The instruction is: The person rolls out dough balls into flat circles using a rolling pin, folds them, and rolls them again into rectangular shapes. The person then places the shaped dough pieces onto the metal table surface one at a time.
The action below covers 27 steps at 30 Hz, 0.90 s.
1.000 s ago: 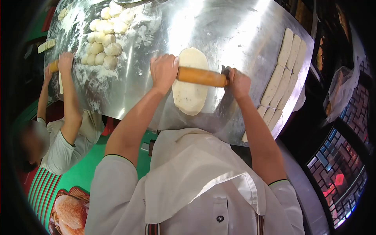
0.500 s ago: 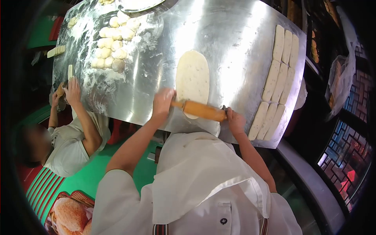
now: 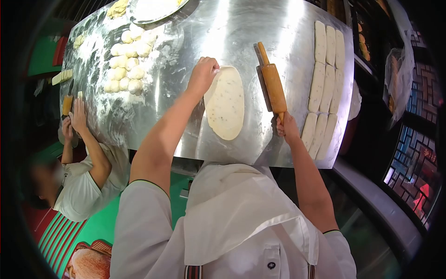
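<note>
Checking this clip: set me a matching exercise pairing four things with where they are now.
1. Wearer's rolling pin
2. Flat dough oval
3. Dough balls
4. Dough strips

A. Grouped on the floured left part of the table
B. Laid out along the table's right side
C. Far end at the left hand's fingertips
D. Handle in the right hand

Pairs: 1-D, 2-C, 3-A, 4-B

L fingers (image 3: 212,63) pinched, R fingers (image 3: 280,128) curled
</note>
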Tool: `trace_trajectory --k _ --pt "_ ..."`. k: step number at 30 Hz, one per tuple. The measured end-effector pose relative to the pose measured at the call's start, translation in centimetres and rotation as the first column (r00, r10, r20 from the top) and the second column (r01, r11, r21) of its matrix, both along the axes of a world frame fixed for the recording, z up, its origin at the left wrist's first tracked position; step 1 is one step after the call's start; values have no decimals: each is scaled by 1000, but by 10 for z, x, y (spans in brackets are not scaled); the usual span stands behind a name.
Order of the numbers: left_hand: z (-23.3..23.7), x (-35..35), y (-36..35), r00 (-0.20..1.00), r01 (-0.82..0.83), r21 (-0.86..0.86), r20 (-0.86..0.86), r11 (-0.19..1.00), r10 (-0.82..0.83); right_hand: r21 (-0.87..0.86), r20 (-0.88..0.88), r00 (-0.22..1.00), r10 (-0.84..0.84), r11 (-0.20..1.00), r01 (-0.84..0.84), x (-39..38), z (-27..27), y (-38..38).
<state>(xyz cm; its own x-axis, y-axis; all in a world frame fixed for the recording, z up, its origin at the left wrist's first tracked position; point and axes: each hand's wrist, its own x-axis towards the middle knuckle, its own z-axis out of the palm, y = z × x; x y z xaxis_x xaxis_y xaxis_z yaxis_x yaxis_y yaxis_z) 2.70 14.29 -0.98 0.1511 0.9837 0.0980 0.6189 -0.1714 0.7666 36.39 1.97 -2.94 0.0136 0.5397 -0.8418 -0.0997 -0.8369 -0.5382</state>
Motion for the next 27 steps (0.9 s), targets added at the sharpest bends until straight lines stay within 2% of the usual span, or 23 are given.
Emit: trace_trajectory --k 5,8,15,17,20,24,26,27 --pt "4 4 -87 982 186 112 -2 976 -186 21 24 1000 11 1000 -11 1 -5 -2" --pt "1 8 -127 983 183 48 -8 982 -182 4 42 999 -3 1000 3 0 -3 -1" --pt "0 6 -165 972 236 -22 -10 972 -236 2 73 997 8 1000 -8 -1 -2 -1" --pt "2 7 -179 927 341 -30 -156 940 -341 3 77 997 12 1000 -12 -1 -2 0" --pt "-2 9 -190 919 311 -74 -232 947 -320 -3 59 998 9 1000 -8 -1 -3 -1" --pt "-7 10 -170 942 266 -73 -193 961 -275 0 40 999 1 1000 -1 -1 1 -1" --pt "11 11 -144 968 177 30 -187 984 -168 -3 29 1000 -6 1000 6 -1 -1 -2" --pt "11 12 -133 968 177 31 -188 984 -169 4 48 999 4 1000 -4 -2 -2 -2"
